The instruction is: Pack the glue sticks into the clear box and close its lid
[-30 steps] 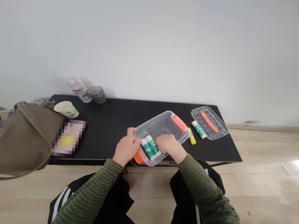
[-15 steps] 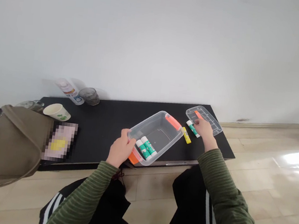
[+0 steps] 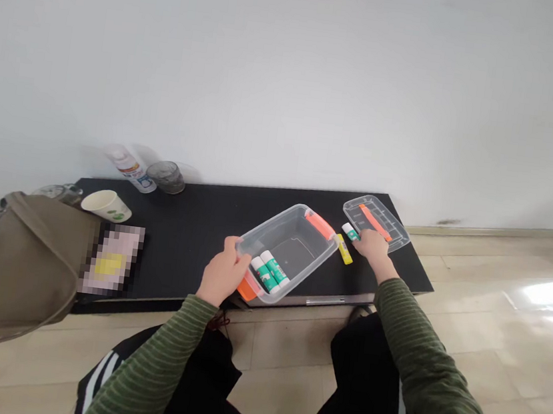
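My left hand (image 3: 224, 272) grips the near-left end of a clear plastic box (image 3: 302, 247) with orange latches, thumb over its rim. Two green-and-white glue sticks (image 3: 271, 271) lie side by side inside the box. My right hand (image 3: 372, 251) is closed over a third green-and-white glue stick (image 3: 349, 231) on the table, covering its near end. A yellow stick-shaped item (image 3: 344, 249) lies between the box and that hand. Behind the right hand rests the clear lid (image 3: 364, 206), with an orange handle (image 3: 373, 220).
The black table (image 3: 204, 225) stands against a white wall. At its left are a paper cup (image 3: 107, 205), a dark glass (image 3: 166, 177), a spray can (image 3: 132, 169), a blurred pink item (image 3: 113, 259) and a brown bag (image 3: 22, 263).
My right hand has shifted toward me and closed over the near part of the glue stick, showing more of the lid's orange handle. My left hand stays on the box.
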Motion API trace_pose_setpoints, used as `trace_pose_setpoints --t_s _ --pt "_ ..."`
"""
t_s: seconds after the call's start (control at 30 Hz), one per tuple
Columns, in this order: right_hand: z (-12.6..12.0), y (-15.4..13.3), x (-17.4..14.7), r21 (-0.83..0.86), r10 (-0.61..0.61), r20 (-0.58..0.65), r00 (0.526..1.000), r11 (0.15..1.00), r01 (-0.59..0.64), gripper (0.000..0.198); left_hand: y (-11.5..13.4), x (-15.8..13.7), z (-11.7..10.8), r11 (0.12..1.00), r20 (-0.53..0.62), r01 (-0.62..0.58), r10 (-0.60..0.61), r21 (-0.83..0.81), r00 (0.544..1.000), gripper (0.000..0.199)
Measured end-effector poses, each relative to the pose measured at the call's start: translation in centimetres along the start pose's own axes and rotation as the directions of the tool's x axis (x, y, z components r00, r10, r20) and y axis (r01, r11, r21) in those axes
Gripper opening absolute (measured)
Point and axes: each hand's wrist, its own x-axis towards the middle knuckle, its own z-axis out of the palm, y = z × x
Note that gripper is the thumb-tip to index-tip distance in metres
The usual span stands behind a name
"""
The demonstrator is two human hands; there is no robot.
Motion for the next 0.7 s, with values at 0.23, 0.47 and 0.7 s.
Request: trace_pose_setpoints --t_s 0.23,0.47,0.7 --pt "-4.1 -3.7 -5.7 0.37 -0.241 -0.395 0.887 0.842 0.393 0.025 0.0 0.1 0.1 1.0 0.003 -0.004 0.004 -0.018 1.0 0.046" --pt "-3.9 -10.7 -11.9 0.149 -0.614 -0.198 0.764 0.751 0.643 0.022 0.1 0.0 0.1 1.0 -0.005 0.0 0.0 -0.021 1.0 0.044" --pt "-1.6 -14.8 -10.8 -0.17 -0.502 0.222 0.836 0.825 0.54 0.031 0.0 0.1 0.2 1.0 -0.004 -0.013 0.013 -0.012 1.0 0.044"
